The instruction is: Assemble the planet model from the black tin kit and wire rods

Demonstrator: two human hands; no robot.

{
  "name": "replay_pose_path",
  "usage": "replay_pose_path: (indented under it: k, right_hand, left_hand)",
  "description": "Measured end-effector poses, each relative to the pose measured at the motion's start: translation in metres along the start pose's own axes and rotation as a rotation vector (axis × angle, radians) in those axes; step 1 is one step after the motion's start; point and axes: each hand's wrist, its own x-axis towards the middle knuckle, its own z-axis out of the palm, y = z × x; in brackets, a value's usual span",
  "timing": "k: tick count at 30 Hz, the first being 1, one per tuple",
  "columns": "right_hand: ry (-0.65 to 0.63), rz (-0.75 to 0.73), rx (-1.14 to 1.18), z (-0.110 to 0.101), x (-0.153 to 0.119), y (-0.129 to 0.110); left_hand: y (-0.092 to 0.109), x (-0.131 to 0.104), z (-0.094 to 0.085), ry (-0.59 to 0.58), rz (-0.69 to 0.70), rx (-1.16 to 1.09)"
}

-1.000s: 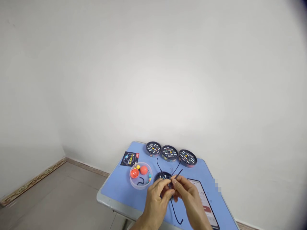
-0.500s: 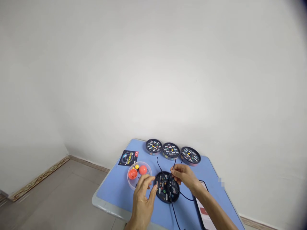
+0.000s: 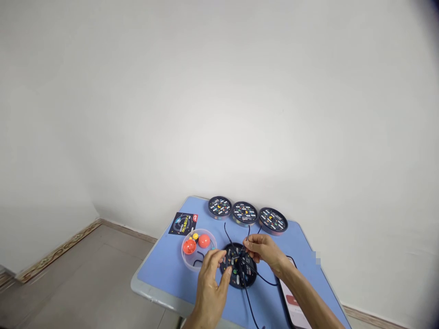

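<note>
A round black base (image 3: 234, 278) with printed planets lies on the blue table, and thin black rods (image 3: 249, 304) spread out from its middle. My right hand (image 3: 262, 249) pinches one of the black rods just above the base. At the base's left edge is my left hand (image 3: 213, 278), its thumb and fingers apart with nothing between them. Left of the base, a clear round tray (image 3: 185, 264) holds a red-orange ball (image 3: 204, 241), a red-orange half shell (image 3: 189, 246), small yellow balls and dark curved pieces.
Three round black printed discs (image 3: 244, 213) stand in a row along the table's back edge by the wall. A black printed card (image 3: 183, 223) lies at the back left. A phone (image 3: 293, 301) lies under my right forearm.
My left hand has moved right, closer to the base, uncovering dark curved pieces in the clear tray. My right hand keeps its pinch at nearly the same spot.
</note>
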Motion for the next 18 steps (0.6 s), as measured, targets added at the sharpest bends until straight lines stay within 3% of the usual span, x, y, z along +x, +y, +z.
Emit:
replay_pose_path:
  k: [13, 18]
  right_hand:
    - [0.021, 0.031, -0.084, 0.006, 0.009, 0.006]
    - [0.036, 0.036, -0.111, 0.006, 0.008, 0.001]
  left_hand:
    - [-0.004, 0.005, 0.017, -0.109, -0.020, -0.003]
    - [0.003, 0.016, 0.022, -0.043, 0.043, 0.133]
